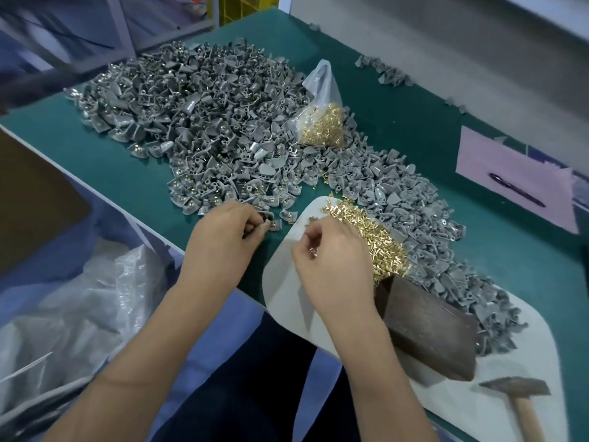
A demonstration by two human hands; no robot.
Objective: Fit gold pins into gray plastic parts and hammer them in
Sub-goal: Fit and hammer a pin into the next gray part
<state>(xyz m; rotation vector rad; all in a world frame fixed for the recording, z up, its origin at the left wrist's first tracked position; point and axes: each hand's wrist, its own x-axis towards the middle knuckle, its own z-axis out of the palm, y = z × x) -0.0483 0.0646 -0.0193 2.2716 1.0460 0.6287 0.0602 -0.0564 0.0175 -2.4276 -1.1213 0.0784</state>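
Observation:
My left hand [224,232] pinches a gray plastic part [269,218] at the near edge of the big gray pile [204,122] on the green table. My right hand [333,250] hovers over the white board [283,282] and pinches a gold pin [314,252] between thumb and fingers. A heap of loose gold pins [379,240] lies on the board just right of that hand. A second mass of gray parts [439,237] spreads along the board's far side. A hammer [518,397] lies at the board's near right corner.
A clear bag of gold pins [322,122] stands among the gray parts. A dark wooden block [427,323] sits on the board beside my right forearm. A pink sheet with a pen [516,189] lies at the right. A plastic-lined bin [70,314] is below the table's left edge.

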